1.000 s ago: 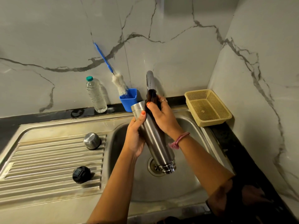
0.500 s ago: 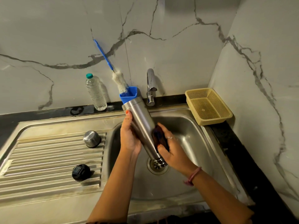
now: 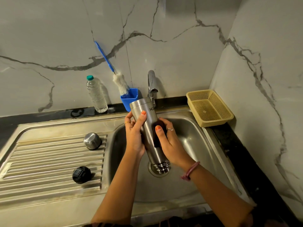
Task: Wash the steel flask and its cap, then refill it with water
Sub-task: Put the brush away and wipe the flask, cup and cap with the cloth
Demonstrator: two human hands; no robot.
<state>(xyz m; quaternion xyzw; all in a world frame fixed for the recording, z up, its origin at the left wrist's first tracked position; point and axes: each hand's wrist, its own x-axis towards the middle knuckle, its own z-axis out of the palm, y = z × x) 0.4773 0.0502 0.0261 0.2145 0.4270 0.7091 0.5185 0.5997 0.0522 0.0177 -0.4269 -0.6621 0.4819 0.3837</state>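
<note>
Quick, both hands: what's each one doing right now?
Left hand: grips the steel flask.
Right hand: presses a dark scrubber against it.

We see the flask [image 3: 148,128] held upside down over the sink [image 3: 193,138], its threaded mouth just above the drain [image 3: 158,173]. The left hand [image 3: 134,136] grips its body; the right hand [image 3: 170,141] presses a dark scrubber [image 3: 158,133] against its side. On the ribbed drainboard [image 3: 49,161] sit a steel cap [image 3: 92,141] and a black stopper [image 3: 81,174], well apart. Behind, a plastic bottle [image 3: 96,94], a brush [image 3: 120,84] in a blue holder [image 3: 129,99], a tap [image 3: 151,84] and a beige basket [image 3: 209,107].
</note>
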